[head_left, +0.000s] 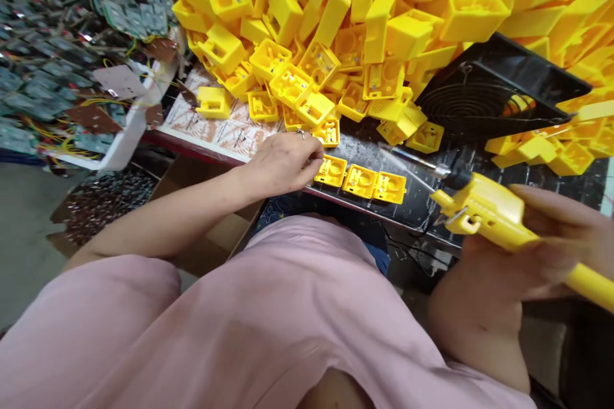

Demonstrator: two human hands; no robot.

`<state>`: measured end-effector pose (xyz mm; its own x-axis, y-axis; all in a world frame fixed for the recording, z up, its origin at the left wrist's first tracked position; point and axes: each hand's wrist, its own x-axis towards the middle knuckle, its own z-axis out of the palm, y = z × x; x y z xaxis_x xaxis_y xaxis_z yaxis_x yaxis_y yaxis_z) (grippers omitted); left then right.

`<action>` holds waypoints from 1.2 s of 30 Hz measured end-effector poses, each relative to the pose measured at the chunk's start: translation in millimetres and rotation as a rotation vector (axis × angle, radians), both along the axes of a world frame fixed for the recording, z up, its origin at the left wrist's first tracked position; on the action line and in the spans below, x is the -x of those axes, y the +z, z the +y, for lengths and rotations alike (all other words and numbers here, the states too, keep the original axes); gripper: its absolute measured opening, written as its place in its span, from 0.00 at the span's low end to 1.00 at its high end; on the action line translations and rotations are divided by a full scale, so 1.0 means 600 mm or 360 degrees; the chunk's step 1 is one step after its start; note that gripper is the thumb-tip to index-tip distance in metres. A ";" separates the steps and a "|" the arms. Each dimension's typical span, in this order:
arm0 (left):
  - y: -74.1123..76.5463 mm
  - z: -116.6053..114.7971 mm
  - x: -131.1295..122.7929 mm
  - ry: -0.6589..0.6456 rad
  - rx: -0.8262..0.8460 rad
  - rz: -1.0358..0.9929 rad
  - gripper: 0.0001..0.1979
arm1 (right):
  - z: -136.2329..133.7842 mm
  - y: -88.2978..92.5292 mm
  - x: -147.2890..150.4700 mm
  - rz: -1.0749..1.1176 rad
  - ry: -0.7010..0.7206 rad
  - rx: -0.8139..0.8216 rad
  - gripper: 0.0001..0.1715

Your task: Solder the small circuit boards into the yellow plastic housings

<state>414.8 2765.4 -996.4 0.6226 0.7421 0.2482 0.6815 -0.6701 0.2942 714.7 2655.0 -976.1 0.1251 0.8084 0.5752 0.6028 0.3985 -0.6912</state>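
Note:
My right hand is wrapped round a yellow soldering gun. Its metal tip and a thin solder feed tube point left above the table's front part. Three small open yellow plastic cases stand in a row at the front edge: a left case, a middle case and a right case. At the left end of the row, my left hand has its fingers curled and pressed together against the left case. Its fingertips are partly hidden. Another yellow case lies just behind that hand.
A large heap of yellow cases covers the back of the table. A black fan stands at the right among them. At left, a white bin holds many circuit boards with wires. Below it sits a cardboard box of small metallic parts.

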 end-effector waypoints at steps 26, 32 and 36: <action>0.040 0.015 -0.017 -0.0048 0.0076 0.0525 0.16 | 0.040 0.014 0.045 -0.0513 0.0536 -0.0236 0.08; 0.038 0.016 -0.020 -0.0030 0.0072 0.0555 0.15 | 0.032 0.011 0.051 -0.0548 0.0462 -0.0202 0.14; 0.032 0.014 -0.011 -0.0045 0.0099 0.0422 0.15 | 0.022 -0.005 0.047 -0.0420 0.0376 -0.0182 0.16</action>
